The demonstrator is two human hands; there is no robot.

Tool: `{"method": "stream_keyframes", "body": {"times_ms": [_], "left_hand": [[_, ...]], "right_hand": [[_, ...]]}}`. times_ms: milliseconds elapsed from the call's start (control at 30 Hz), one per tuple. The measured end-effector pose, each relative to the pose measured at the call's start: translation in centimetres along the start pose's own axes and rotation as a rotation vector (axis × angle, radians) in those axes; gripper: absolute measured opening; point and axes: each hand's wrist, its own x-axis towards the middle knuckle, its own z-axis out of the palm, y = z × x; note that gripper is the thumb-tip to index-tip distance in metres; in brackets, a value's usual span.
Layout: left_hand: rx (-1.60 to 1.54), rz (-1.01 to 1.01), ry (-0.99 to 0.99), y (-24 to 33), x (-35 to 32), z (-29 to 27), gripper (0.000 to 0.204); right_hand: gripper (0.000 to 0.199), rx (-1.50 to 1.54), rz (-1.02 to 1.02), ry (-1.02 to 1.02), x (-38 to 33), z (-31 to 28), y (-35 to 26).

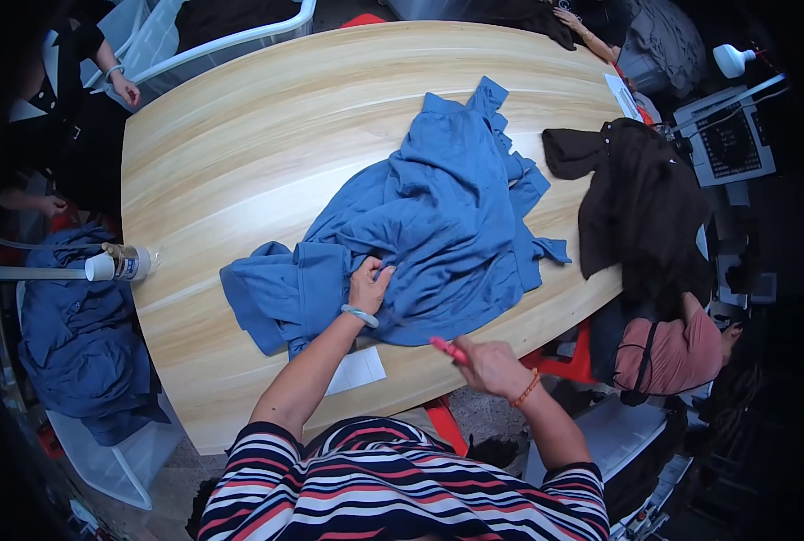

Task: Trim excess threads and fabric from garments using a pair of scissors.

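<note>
A crumpled blue garment (447,216) with ribbed bands lies across the middle of the wooden table (240,144). My left hand (366,287) presses on its near left part, fingers bent and gripping a fold of the cloth. Just off the garment's near edge, my right hand (494,370) is closed around a small pink-handled tool (450,350). The handle points up and left toward the cloth; its tip is too blurred to tell the kind. A white sheet of paper (357,371) lies by my left forearm, at the table's near edge.
A dark brown polo shirt (641,198) hangs over the right edge, near a person in pink (663,356). Another person's hand (124,88) is at the far left. A bin with blue cloth (86,343) stands left, beneath a lamp (118,265). More bins (217,41) stand behind.
</note>
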Motion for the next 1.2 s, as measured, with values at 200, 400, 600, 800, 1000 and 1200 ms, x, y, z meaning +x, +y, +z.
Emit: {"method": "stream_keyframes", "body": {"times_ms": [200,400,600,800,1000,1200], "left_hand": [[-0.119,-0.071,-0.036,2.0,-2.0,-0.8,0.018],[-0.093,-0.447,0.175,9.7,0.4,0.4,0.045],[-0.564,-0.554,0.268,4.2,4.2,-0.1,0.03],[-0.842,-0.378,0.149,3.2,1.7,0.2,0.011],[-0.828,-0.601,0.182,6.7,0.7,0.0,0.028],[-0.616,-0.548,0.253,10.2,1.1,0.8,0.043]], "right_hand": [[0.022,0.192,0.024,0.093,-0.7,-1.4,-1.0],[0.022,0.207,0.02,0.211,-0.1,-2.7,0.8],[0.019,0.176,-0.019,0.226,2.5,-4.6,1.0],[0.017,0.075,0.022,0.103,3.6,-6.3,1.7],[0.018,0.08,-0.043,0.158,4.4,-6.4,2.5],[0.022,0.091,-0.058,0.179,4.6,-6.8,3.1]]}}
